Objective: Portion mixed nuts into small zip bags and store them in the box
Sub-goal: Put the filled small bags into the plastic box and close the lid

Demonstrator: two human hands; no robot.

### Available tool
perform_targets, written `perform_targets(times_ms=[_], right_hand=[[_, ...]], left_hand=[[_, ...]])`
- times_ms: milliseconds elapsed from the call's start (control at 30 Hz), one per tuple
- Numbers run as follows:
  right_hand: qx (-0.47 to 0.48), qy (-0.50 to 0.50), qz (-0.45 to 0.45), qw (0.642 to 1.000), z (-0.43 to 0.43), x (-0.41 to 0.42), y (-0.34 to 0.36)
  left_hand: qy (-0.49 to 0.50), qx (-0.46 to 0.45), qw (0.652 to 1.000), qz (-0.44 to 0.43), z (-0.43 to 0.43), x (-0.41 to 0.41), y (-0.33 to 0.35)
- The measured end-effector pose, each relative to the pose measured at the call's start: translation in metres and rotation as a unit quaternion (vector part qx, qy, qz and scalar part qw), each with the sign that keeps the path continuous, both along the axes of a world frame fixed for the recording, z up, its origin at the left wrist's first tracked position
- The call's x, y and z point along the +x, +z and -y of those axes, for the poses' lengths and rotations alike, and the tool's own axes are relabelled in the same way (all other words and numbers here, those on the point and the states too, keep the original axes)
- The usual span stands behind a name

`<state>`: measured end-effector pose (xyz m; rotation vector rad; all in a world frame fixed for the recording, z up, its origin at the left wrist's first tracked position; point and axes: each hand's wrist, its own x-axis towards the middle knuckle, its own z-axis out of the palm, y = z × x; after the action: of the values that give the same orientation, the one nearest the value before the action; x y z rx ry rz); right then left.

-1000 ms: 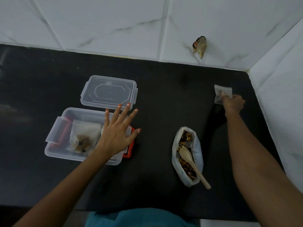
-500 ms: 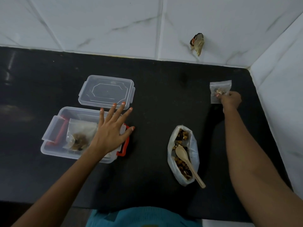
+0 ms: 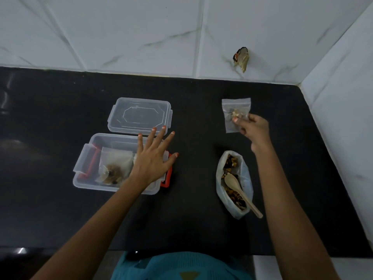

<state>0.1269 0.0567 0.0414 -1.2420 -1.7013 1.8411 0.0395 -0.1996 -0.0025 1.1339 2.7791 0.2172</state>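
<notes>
The nut bag [image 3: 245,174], with the spoon [image 3: 240,188] lying in it, sits at 4 o'clock on the counter [image 3: 191,219]. At 9 o'clock the left hand [image 3: 153,158] stays spread, fingers straight, above the box [image 3: 86,164], hiding its right half. At 1 o'clock the right hand [image 3: 253,128] pinches the small zip bag [image 3: 235,110], now carried leftward; its contents are blurred.

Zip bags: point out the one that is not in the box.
The zip bag pinched by the right hand over the counter; another bag lies inside the open box.
</notes>
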Motion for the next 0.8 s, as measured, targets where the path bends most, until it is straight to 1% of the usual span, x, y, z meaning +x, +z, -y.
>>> perform_targets(times_ms=[100,200,267,333,400,433,500,567,667,700,800], right_hand=[[-0.023,0.025,-0.001,0.999,0.042,0.005,0.017],[-0.020,0.046,0.006,0.999,0.081,0.009,0.028],[-0.018,0.055,0.009,0.998,0.105,0.010,0.032],[-0.016,0.059,0.014,0.998,0.127,0.010,0.034],[-0.016,0.063,0.022,0.998,0.146,0.010,0.034],[-0.016,0.066,0.028,0.997,0.157,0.008,0.033],[-0.025,0.070,0.034,0.997,0.176,0.004,0.031],[-0.032,0.072,0.029,0.996,0.194,-0.001,0.029],[-0.038,0.063,0.022,0.997,0.225,-0.011,0.024],[-0.034,0.059,0.020,0.998,0.234,-0.015,0.021],[-0.010,0.059,0.021,0.998,0.255,-0.024,0.016]], left_hand=[[-0.006,-0.014,1.000,-0.002,0.001,0.001,0.001],[-0.022,-0.023,0.999,0.005,0.002,-0.001,0.004],[-0.040,-0.012,0.999,0.018,0.006,-0.002,0.005],[-0.050,0.033,0.997,0.050,0.015,-0.004,0.009],[-0.038,0.120,0.986,0.111,0.025,-0.005,0.013],[-0.026,0.179,0.973,0.146,0.032,-0.006,0.016],[0.003,0.303,0.930,0.210,0.046,-0.007,0.025],[0.033,0.380,0.883,0.274,0.060,-0.008,0.035],[0.076,0.408,0.826,0.383,0.079,-0.015,0.039],[0.085,0.407,0.814,0.404,0.085,-0.019,0.038],[0.108,0.402,0.797,0.437,0.099,-0.030,0.036]])
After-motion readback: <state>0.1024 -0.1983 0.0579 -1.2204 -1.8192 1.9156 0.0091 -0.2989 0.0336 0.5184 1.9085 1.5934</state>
